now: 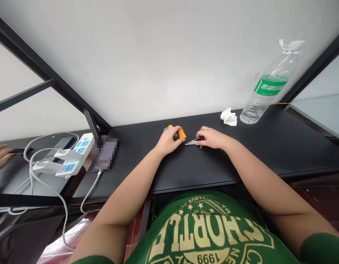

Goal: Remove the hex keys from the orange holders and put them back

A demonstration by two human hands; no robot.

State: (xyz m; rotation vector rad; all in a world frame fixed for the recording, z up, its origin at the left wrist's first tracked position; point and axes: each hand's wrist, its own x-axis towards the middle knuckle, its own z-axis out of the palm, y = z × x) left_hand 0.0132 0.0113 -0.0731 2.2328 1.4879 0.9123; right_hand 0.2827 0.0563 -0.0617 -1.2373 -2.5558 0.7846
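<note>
My left hand [167, 141] is closed round an orange plastic holder [182, 133] above the black tabletop. Thin dark and silver strips stick out on the holder's far left side, partly covered by my fingers. A short gap to the right, my right hand [211, 138] pinches several slim metal hex keys [190, 143]. Their long ends point left towards the holder, and a bent end shows under my fingertips. The hex keys and the holder are apart.
A large clear bottle [264, 91] with a green label stands at the back right, beside crumpled white tissue [229, 117]. At left lie a phone [105, 156] on a cable and a white power strip [77, 154]. Another person's hand [1, 157] is at the far left.
</note>
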